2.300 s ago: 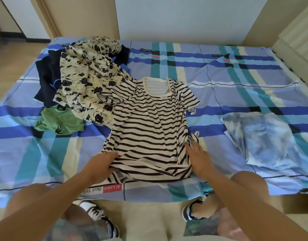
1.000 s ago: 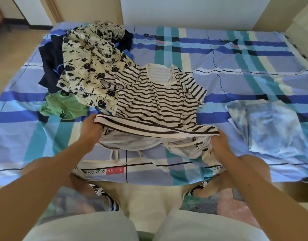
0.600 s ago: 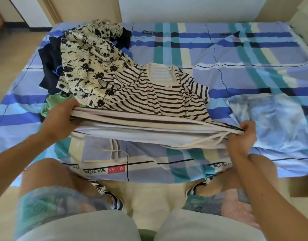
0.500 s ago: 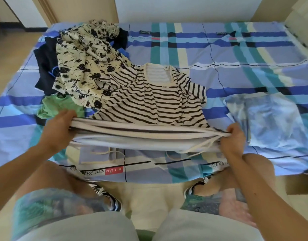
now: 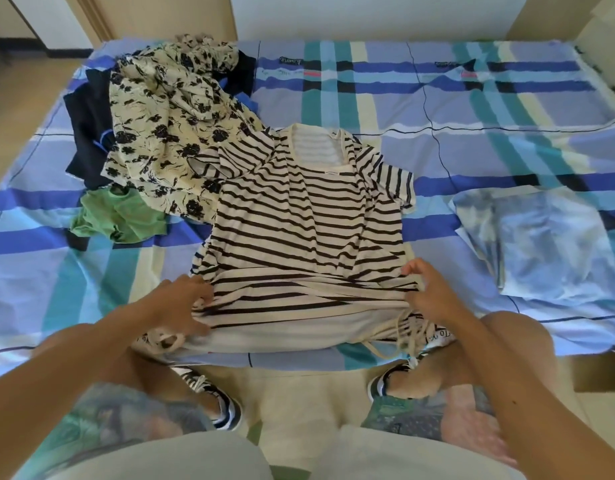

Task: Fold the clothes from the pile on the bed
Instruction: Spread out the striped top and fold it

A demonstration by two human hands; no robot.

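Bedsheet (image 5: pixel 507 133) in blue plaid bears striped shirt (image 5: pixel 299 230) — left grip (image 5: pixel 181 303), right grip (image 5: pixel 432 296) both clutching its hem.

Plaid-sheeted bed (image 5: pixel 472 98) carries a clothes pile (image 5: pixel 167 116) left, striped top (image 5: pixel 306 220) centre, folded tie-dye garment (image 5: pixel 548 240) right.

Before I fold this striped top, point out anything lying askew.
The striped top has its hem bunched between the left hand and right hand, its ties dangle off the bed edge, and one sleeve overlaps the floral garment.
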